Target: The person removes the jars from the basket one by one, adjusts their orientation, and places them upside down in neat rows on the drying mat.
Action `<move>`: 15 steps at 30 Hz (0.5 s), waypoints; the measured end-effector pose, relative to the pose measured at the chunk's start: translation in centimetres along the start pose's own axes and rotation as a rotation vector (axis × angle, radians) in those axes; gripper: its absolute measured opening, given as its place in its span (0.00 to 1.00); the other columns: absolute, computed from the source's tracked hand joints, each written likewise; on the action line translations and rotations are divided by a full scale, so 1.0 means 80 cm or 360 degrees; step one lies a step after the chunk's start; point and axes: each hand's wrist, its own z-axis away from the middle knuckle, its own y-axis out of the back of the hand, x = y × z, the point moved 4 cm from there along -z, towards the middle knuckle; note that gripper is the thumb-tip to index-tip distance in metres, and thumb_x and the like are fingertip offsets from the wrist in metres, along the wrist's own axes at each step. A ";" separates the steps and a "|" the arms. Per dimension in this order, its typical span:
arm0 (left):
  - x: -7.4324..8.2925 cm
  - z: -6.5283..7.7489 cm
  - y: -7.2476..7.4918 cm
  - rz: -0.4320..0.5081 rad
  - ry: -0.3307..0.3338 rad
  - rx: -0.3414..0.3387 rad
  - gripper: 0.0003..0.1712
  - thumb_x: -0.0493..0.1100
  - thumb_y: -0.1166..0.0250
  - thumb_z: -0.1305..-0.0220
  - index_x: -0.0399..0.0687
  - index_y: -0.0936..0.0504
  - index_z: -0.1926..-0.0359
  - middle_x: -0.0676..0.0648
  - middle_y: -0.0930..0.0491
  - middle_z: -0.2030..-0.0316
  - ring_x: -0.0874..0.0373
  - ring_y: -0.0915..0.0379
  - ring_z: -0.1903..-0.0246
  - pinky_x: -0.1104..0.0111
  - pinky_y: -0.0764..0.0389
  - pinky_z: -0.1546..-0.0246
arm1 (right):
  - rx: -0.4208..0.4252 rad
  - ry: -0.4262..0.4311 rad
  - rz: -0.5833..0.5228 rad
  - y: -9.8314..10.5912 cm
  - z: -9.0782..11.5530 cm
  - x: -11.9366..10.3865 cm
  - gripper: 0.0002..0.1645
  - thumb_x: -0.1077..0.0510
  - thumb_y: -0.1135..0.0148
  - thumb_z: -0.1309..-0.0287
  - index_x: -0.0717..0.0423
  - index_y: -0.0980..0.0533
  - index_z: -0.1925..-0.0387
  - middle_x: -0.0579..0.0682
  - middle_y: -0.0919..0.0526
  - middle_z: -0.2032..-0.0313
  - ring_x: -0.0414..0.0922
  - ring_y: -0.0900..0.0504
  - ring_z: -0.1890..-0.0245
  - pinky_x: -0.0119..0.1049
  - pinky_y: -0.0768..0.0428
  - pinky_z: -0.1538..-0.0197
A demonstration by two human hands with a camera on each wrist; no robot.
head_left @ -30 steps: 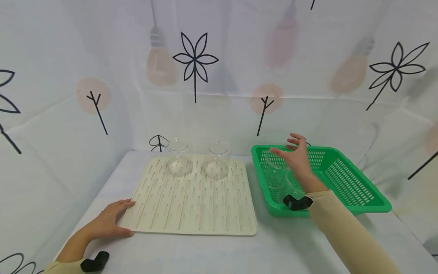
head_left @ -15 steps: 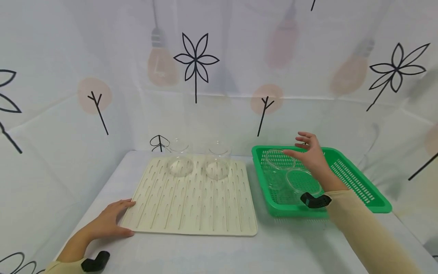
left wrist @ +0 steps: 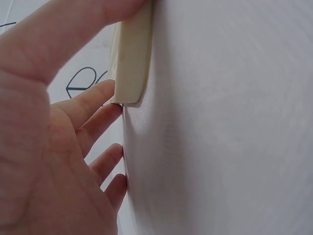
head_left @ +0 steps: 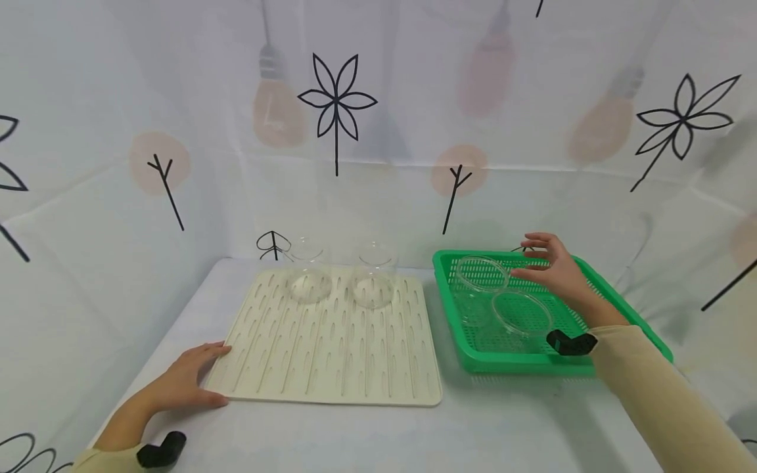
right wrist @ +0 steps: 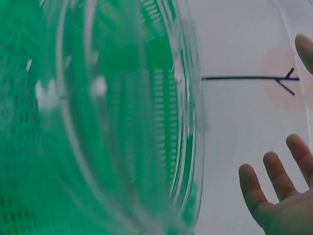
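At the near left corner of the cream ribbed drying mat (head_left: 331, 358), my left hand (head_left: 180, 384) rests on the table. Its thumb and fingertips touch the mat's edges, as the left wrist view also shows. My right hand (head_left: 558, 272) hovers over the green plastic basket (head_left: 532, 364), fingers spread and holding nothing. Inside the basket stand two clear glass containers with round rims: a rear glass (head_left: 481, 274) and a front glass (head_left: 522, 312) nearer me. In the right wrist view a large clear rim (right wrist: 188, 112) lies close to the camera, blurred, with the fingers beyond it.
Two clear glasses stand on the rear of the mat, a left glass (head_left: 309, 272) and a right glass (head_left: 374, 276). A white cloth (head_left: 331, 437) covers the table. Behind it hangs a printed white curtain (head_left: 390, 203).
My right hand has moved right over the basket, away from the rear glass, uncovering both glass rims there. My left hand stays at the mat's corner.
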 end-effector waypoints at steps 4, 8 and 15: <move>0.000 -0.001 0.001 0.0001 -0.0005 0.0010 0.56 0.63 0.24 0.69 0.36 0.31 0.40 0.32 0.36 0.40 0.31 0.45 0.42 0.38 0.43 0.46 | -0.0082 0.0005 0.0020 0.012 0.000 0.011 0.40 0.62 0.35 0.45 0.44 0.45 0.36 0.48 0.38 0.42 0.45 0.36 0.44 0.24 0.27 0.59; 0.000 -0.001 -0.001 0.0010 0.0016 -0.0005 0.57 0.63 0.24 0.68 0.36 0.32 0.40 0.32 0.37 0.40 0.31 0.46 0.41 0.38 0.43 0.46 | -0.0210 0.0075 0.0048 0.023 0.001 0.025 0.39 0.65 0.34 0.47 0.50 0.43 0.37 0.52 0.38 0.42 0.42 0.33 0.46 0.26 0.25 0.56; -0.001 0.001 -0.002 0.0018 0.0050 -0.0010 0.56 0.62 0.23 0.69 0.37 0.32 0.39 0.31 0.38 0.39 0.31 0.48 0.40 0.37 0.44 0.46 | -0.0509 0.0049 0.0105 0.030 0.009 0.047 0.37 0.65 0.32 0.50 0.57 0.40 0.40 0.48 0.33 0.46 0.39 0.30 0.48 0.32 0.24 0.52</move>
